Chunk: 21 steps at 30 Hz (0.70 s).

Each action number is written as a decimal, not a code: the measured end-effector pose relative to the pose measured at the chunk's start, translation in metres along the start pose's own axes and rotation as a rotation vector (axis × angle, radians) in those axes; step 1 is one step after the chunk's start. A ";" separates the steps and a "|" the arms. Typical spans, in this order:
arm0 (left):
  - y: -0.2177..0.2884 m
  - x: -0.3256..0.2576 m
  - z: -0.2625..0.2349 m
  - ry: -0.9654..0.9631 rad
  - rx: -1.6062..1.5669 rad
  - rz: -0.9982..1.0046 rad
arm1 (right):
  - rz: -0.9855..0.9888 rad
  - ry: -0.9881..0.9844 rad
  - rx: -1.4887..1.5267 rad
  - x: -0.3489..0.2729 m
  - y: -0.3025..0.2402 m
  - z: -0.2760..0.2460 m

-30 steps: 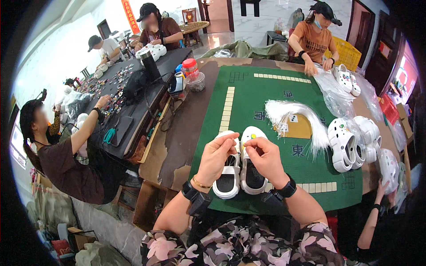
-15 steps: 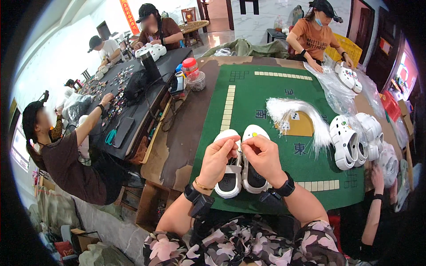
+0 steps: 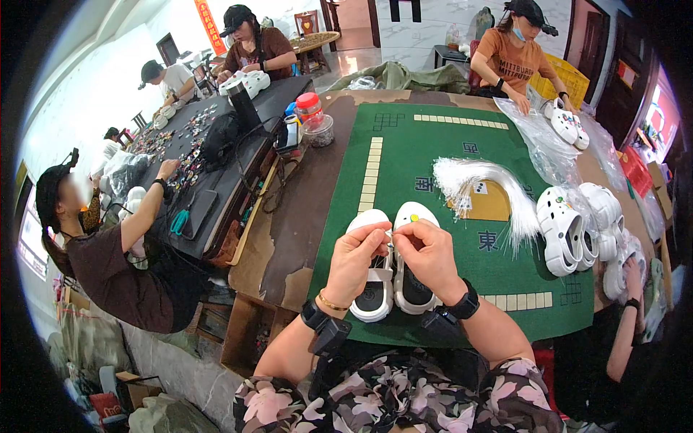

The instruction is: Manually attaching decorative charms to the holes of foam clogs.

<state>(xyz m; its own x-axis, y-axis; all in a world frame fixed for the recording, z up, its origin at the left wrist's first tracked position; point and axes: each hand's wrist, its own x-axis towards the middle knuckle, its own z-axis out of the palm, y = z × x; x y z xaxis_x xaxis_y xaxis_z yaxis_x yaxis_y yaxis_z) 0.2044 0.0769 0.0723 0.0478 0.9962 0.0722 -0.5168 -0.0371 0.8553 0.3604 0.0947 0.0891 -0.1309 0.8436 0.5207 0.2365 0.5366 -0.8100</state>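
Observation:
A pair of white clogs stands side by side on the green mat, the left clog [image 3: 371, 303] and the right clog [image 3: 414, 294]. A small yellow-green charm [image 3: 414, 217] sits on the right clog's toe. My left hand [image 3: 359, 254] and my right hand [image 3: 426, 251] meet above the clogs, both closed in a pinch. Between their fingertips is something small and pale, too small to name; the fingers partly hide it. Beyond my right hand, a bundle of thin white plastic strands [image 3: 498, 191] lies curved on the mat.
More white clogs [image 3: 559, 231] stand at the mat's right side, where a co-worker's hand [image 3: 632, 278] touches a bagged pair. Across the table a person in orange [image 3: 514, 61] handles clogs and plastic bags. Jars [image 3: 317, 130] stand left of the mat [image 3: 404, 144]; people work at a dark table [image 3: 209, 162].
My fingertips have drawn closer together, and the small pale thing now shows between them. At right, the co-worker's hand has moved onto the bagged clogs. The left co-worker's hand has shifted slightly.

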 end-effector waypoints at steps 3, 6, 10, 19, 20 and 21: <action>0.000 0.000 0.000 0.012 0.019 -0.002 | 0.011 -0.002 0.014 0.000 0.000 0.001; 0.001 -0.003 0.001 0.018 0.035 -0.028 | 0.017 -0.002 0.046 -0.002 -0.001 0.002; -0.001 -0.001 0.001 0.012 0.049 -0.037 | 0.041 -0.022 0.055 -0.003 -0.003 -0.001; 0.000 -0.004 0.000 -0.022 0.090 -0.045 | 0.079 -0.051 0.110 -0.005 0.003 0.001; 0.000 -0.005 0.000 -0.022 0.113 -0.039 | 0.073 -0.058 0.116 -0.006 0.003 0.003; 0.001 -0.006 0.002 -0.003 0.124 -0.055 | 0.072 -0.049 0.107 -0.007 0.003 0.002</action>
<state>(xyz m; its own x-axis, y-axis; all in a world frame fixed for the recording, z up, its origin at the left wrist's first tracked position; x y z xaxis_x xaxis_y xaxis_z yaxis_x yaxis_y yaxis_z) 0.2052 0.0707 0.0732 0.0760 0.9968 0.0248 -0.4037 0.0080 0.9149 0.3599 0.0909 0.0823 -0.1646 0.8785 0.4484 0.1437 0.4711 -0.8703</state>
